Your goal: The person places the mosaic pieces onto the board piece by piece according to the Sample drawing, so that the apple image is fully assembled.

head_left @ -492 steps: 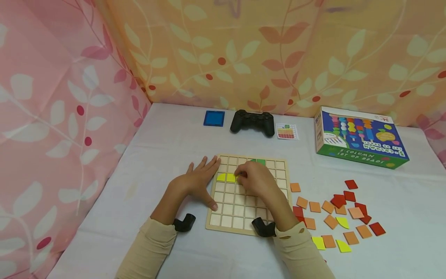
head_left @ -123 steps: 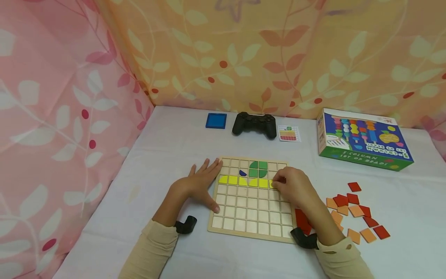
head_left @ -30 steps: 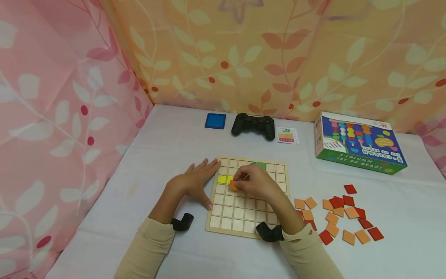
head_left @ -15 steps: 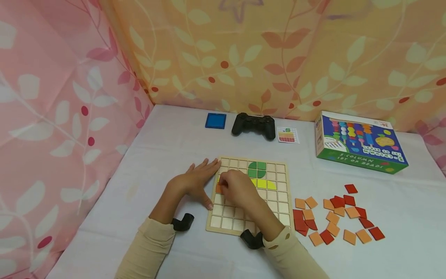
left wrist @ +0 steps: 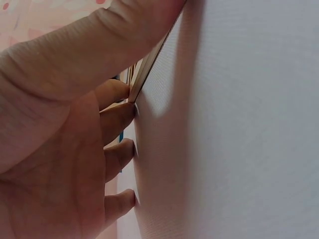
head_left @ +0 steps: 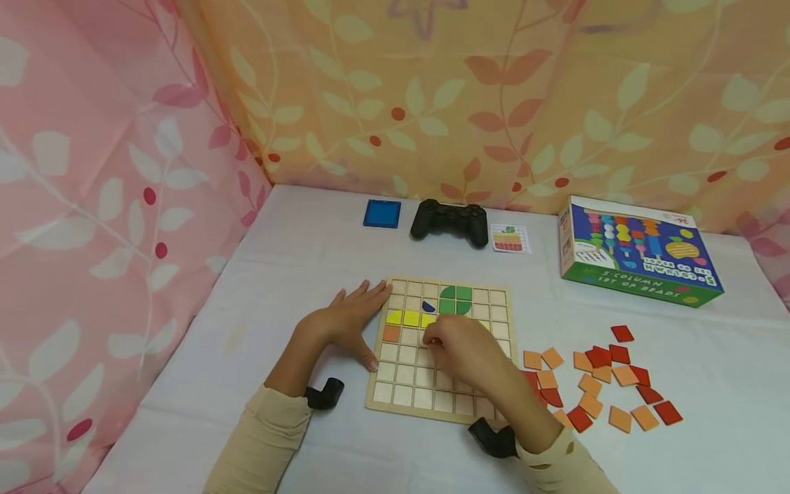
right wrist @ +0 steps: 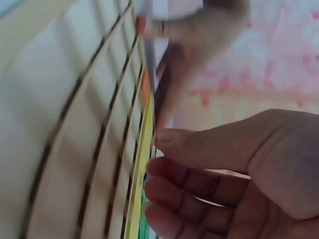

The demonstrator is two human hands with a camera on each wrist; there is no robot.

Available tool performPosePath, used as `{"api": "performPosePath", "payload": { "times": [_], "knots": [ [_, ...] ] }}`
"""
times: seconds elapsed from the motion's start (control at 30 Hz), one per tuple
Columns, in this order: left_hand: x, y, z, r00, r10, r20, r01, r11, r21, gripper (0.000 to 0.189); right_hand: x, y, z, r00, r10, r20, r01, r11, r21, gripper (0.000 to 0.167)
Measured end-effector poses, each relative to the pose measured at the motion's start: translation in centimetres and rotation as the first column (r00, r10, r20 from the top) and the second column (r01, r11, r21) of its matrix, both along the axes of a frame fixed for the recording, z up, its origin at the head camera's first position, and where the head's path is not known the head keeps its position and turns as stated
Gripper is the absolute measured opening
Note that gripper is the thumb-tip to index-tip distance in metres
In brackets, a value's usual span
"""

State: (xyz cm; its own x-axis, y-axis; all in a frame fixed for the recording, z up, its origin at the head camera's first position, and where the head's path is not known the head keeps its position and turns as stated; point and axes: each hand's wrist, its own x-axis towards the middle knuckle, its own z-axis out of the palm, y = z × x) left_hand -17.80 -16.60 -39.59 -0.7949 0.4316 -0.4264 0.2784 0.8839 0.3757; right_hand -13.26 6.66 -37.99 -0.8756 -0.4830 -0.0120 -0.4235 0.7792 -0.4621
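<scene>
The fingers (right wrist: pixel 167 191) of the right hand (head_left: pixel 465 350), loosely curled and visibly holding nothing, are above the grid board (head_left: pixel 422 396), with its orange tile (head_left: pixel 391 333) near to their left, the left hand (head_left: pixel 348 329) spread farther left at its edge, and loose tiles (head_left: pixel 620 419) to their right on the table (head_left: pixel 296 240).

Downward head and close wrist views share board (head_left: pixel 404 374).

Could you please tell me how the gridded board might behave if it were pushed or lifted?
The gridded board looks thin but flat and straight-edged, so probably stiff. Pushed, it might slide, rucking the white cloth beneath. Tilted, it could shed the orange tile, which seems shallowly set.
</scene>
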Motion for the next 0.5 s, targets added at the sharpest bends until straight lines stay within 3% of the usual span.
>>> {"api": "performPosePath", "payload": {
  "times": [0.23,0.37,0.5],
  "knots": [
    [-0.1,-0.1,0.0,1.000,0.002,-0.010,-0.002,1.000,0.000,0.140,0.5,7.5,0.3,0.983,-0.153,0.101,0.152,0.988,0.026,0.008],
    [-0.2,0.0,0.0,1.000,-0.005,-0.009,0.006,1.000,0.015,0.139,0.7,11.0,0.5,0.947,-0.258,0.192,0.246,0.966,0.085,0.015],
    [-0.1,0.3,0.0,1.000,-0.011,-0.005,0.011,1.000,0.015,0.139,0.5,13.2,0.2,0.923,-0.295,0.248,0.265,0.953,0.149,0.025]
  ]
}}
